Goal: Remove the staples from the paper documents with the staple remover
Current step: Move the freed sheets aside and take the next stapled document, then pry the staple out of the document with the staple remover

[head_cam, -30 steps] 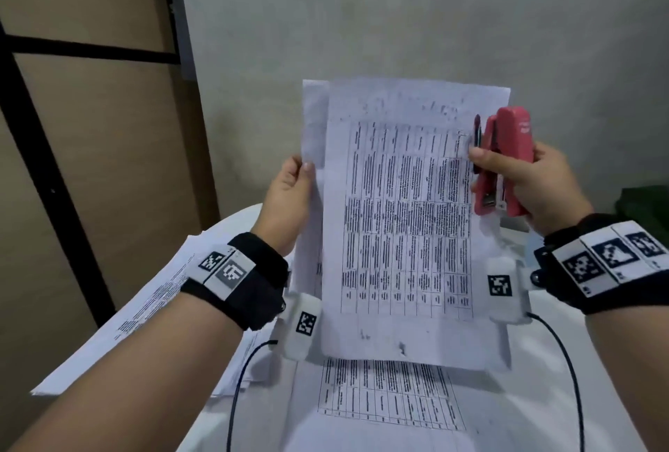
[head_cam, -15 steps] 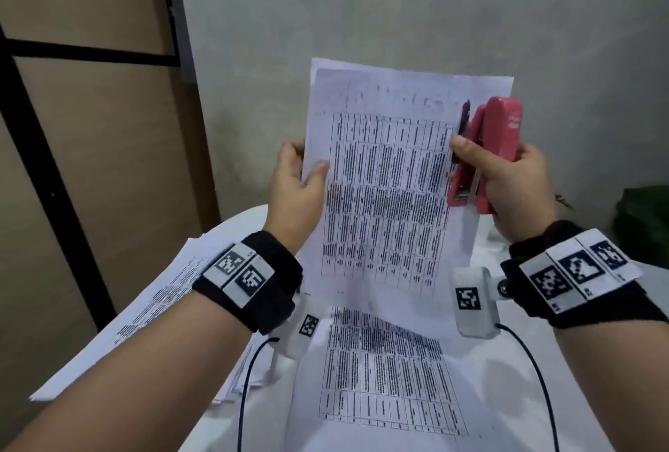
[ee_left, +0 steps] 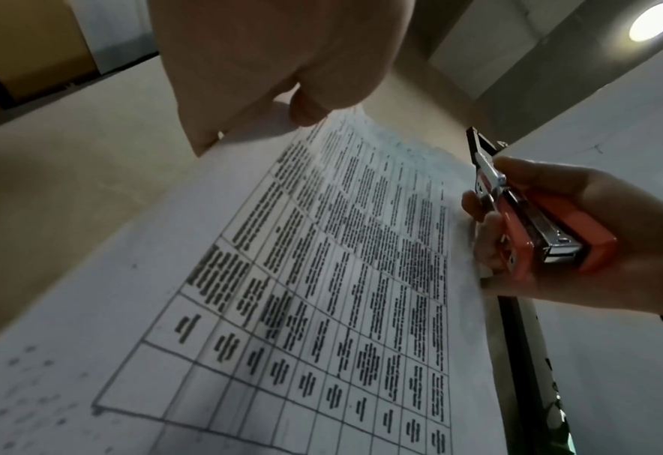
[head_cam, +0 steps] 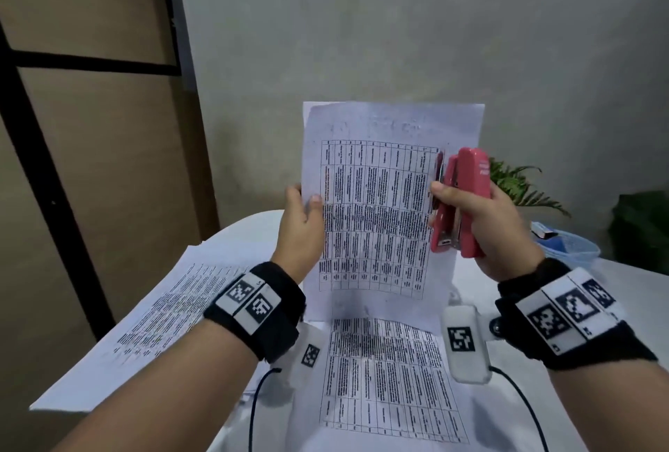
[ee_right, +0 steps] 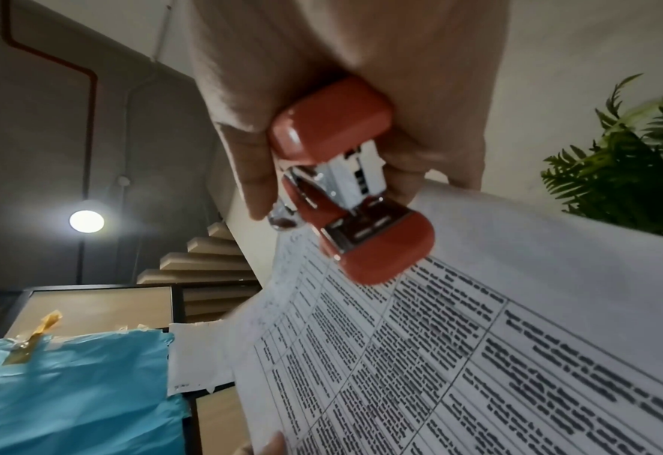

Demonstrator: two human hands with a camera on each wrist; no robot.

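Holding the printed document upright above the table, the left hand pinches its left edge while the right hand pinches its right edge and grips the red staple remover beside it. No staple is visible on this sheet. The step looks like checking or separating pages; next likely calls for laying it on the sheets below the document.

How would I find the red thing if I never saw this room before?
Look above the white table, where two hands hold up a printed sheet. At the sheet's right edge, the right hand grips a red stapler-shaped tool. It is the only red thing there, with shiny metal inside, while everything near it is white paper.
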